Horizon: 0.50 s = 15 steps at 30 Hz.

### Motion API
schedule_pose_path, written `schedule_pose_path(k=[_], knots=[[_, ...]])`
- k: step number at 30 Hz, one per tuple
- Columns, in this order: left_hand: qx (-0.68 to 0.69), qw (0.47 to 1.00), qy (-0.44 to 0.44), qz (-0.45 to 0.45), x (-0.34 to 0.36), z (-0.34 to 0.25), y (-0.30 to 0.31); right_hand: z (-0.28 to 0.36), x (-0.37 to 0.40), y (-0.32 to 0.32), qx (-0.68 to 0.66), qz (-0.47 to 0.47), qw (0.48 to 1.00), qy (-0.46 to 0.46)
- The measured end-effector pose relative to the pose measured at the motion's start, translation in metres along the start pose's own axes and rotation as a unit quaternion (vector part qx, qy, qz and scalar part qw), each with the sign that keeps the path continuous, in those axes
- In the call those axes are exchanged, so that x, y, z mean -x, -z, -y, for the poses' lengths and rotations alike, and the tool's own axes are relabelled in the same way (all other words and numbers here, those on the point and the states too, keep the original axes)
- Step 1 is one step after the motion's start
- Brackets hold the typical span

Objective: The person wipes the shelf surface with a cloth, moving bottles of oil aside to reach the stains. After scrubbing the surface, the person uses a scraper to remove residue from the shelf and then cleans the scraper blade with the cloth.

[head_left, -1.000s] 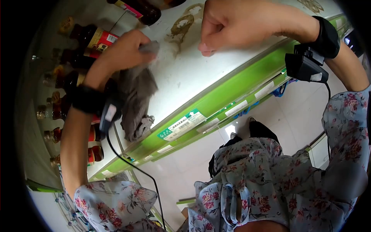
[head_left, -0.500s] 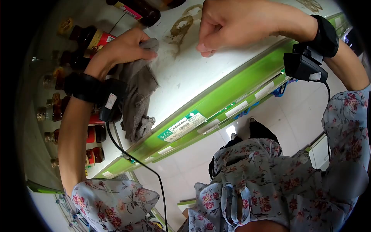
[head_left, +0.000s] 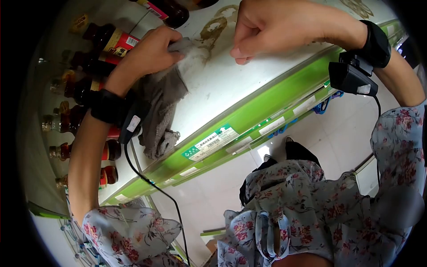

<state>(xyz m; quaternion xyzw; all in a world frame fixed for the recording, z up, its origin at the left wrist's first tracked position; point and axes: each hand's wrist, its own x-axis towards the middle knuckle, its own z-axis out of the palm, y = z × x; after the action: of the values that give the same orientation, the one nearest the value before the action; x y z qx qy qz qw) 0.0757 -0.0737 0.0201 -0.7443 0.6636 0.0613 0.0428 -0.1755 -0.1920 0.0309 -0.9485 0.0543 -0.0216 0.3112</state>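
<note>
My left hand is closed around one end of a grey cleaning cloth. The cloth lies bunched on the white shelf, and its loose end hangs down toward the front edge. Just right of the gripped end is a brown ring-shaped stain. Beyond the stain, low over the shelf surface, my right hand is curled with its fingertips and thumb close together. Nothing shows between its fingers. Both wrists wear black straps with small cabled devices.
Dark sauce bottles with red labels line the left side of the shelf, some behind my left forearm. Another dark bottle lies at the top. A green price rail with labels runs along the front edge. Tiled floor is below.
My left hand has moved slightly right and up, dragging the cloth's gripped end closer to the stain. My right hand has barely shifted.
</note>
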Motion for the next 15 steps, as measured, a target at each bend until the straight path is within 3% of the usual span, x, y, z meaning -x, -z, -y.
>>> schedule_pose_path(k=[1, 2, 3, 6, 7, 11, 14, 15], knots=[[0.001, 0.999, -0.032, -0.03, 0.006, 0.001, -0.006, 0.001, 0.012, -0.012, -0.007, -0.067, 0.997, 0.044], [0.003, 0.996, -0.067, -0.059, 0.006, 0.001, -0.008, -0.004, 0.013, -0.012, -0.021, -0.069, 0.995, 0.068], [-0.045, 0.992, 0.014, 0.115, -0.003, -0.015, 0.009, -0.009, 0.014, -0.011, -0.035, -0.069, 0.993, 0.091], [-0.052, 0.987, -0.095, -0.118, 0.005, -0.004, -0.012, -0.029, -0.006, 0.005, -0.077, 0.074, 0.989, 0.104], [-0.034, 0.997, -0.049, -0.056, -0.003, -0.001, -0.006, -0.027, -0.006, 0.006, -0.072, 0.076, 0.989, 0.104], [-0.044, 0.998, 0.004, 0.044, 0.006, -0.021, 0.002, 0.001, -0.006, 0.002, 0.016, 0.059, 0.998, -0.023], [-0.061, 0.989, -0.076, -0.107, 0.0, 0.007, -0.015, -0.011, -0.007, 0.0, -0.003, 0.057, 0.998, 0.013], [-0.026, 1.0, -0.016, -0.001, -0.013, 0.014, -0.006, -0.015, -0.008, -0.001, -0.014, 0.056, 0.998, 0.035]])
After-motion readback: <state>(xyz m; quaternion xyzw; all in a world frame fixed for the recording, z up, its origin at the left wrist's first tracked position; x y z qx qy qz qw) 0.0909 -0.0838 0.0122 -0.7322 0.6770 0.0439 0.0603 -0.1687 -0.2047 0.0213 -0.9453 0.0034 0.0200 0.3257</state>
